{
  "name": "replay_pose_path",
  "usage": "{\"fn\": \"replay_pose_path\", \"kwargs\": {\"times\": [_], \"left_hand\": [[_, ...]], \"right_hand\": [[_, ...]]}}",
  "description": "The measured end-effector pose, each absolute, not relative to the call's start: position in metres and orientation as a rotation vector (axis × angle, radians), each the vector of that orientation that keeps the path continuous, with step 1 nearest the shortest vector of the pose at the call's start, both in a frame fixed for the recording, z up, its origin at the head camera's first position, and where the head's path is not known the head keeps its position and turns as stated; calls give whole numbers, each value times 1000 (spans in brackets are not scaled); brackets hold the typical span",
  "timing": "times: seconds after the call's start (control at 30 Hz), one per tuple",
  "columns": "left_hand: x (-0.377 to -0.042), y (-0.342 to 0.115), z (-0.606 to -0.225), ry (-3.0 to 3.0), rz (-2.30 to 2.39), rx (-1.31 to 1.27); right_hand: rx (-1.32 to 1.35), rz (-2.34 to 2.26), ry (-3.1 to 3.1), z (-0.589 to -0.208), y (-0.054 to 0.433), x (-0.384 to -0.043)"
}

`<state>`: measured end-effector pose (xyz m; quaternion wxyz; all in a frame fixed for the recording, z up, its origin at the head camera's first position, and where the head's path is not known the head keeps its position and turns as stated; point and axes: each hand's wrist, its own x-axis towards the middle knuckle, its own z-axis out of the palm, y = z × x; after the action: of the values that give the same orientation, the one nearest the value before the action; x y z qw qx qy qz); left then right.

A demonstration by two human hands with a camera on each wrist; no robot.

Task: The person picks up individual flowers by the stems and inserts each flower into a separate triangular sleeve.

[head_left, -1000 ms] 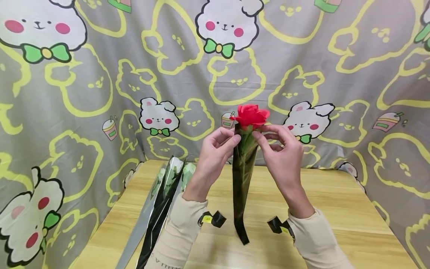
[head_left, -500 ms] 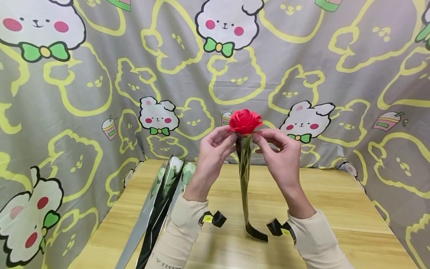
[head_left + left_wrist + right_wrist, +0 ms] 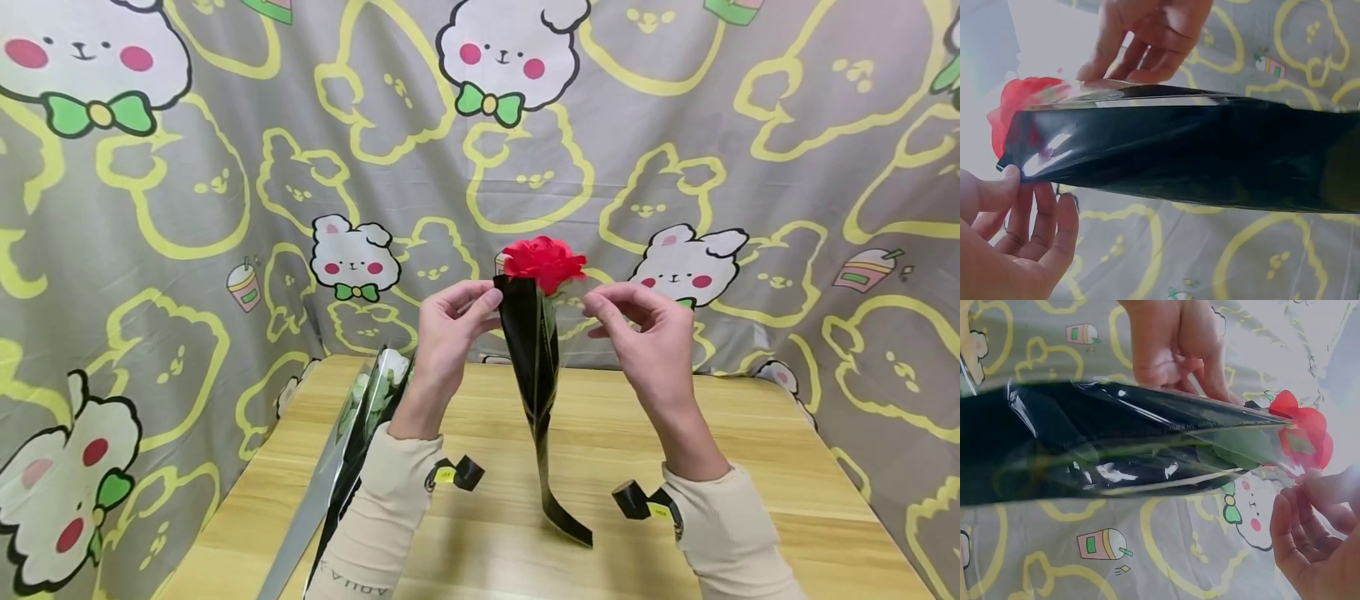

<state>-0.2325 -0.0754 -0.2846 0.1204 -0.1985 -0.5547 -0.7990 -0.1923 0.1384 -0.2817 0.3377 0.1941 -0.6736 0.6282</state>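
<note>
A red rose (image 3: 543, 260) stands upright in a long sleeve (image 3: 525, 358), part black and part clear plastic, its bloom showing above the rim. My left hand (image 3: 442, 333) pinches the black top corner between thumb and forefinger. On the other side, my right hand (image 3: 652, 342) pinches the clear rim edge, plain in the right wrist view beside the red petals (image 3: 1313, 434). Green leaves (image 3: 1235, 447) show through the clear film. In the left wrist view the black panel (image 3: 1166, 150) hides most of the stem. The sleeve's narrow tail bends to the right low over the table.
Wrapped white roses (image 3: 392, 365) lie on the left of the wooden table (image 3: 675, 517), in black and grey sleeves, partly behind my left forearm. A grey curtain (image 3: 420, 192) with rabbit prints hangs around the table. Each wrist carries a small black camera (image 3: 470, 472).
My hands have moved apart, spreading the sleeve's mouth wider. Its black side has turned toward the head view, and its tail has swung right since the earliest frame.
</note>
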Motion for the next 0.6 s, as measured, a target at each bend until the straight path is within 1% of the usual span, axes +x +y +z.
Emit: {"fn": "replay_pose_path", "kwargs": {"times": [0.23, 0.6], "left_hand": [[-233, -79, -274, -1637, -2168, -689], [-231, -75, -269, -1641, -2112, -700]], "right_hand": [[546, 1608, -1761, -274, 139, -193], [548, 1603, -1779, -268, 132, -193]]}}
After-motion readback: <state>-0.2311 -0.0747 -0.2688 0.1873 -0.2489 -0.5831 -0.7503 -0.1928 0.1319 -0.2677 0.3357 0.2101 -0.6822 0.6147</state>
